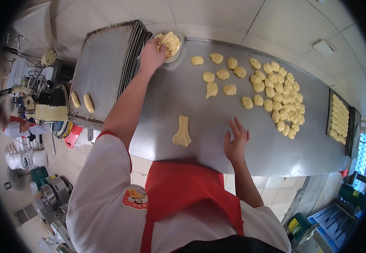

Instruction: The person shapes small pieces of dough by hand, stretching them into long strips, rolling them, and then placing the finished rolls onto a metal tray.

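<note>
My left hand (152, 55) reaches into a clear plastic tub (175, 63) heaped with pale yellow sticks (171, 43). Its fingers are curled together at the sticks, and what they grip is hidden. In front of me a flattened, elongated piece of dough (182, 131) lies on the metal table, narrow at the far end and wider at the near one. My right hand (237, 141) hovers over the table to the right of that dough, fingers apart and nothing in it. Beyond it are several loose dough pieces (223, 74) and a dense cluster of dough balls (279, 97).
A stack of worn metal trays (103, 67) stands at the left, two shaped dough rolls (88, 103) on the top one. Another tray (339, 119) filled with dough pieces sits at the table's (157, 101) right end. A person (16, 126) is at far left by machinery.
</note>
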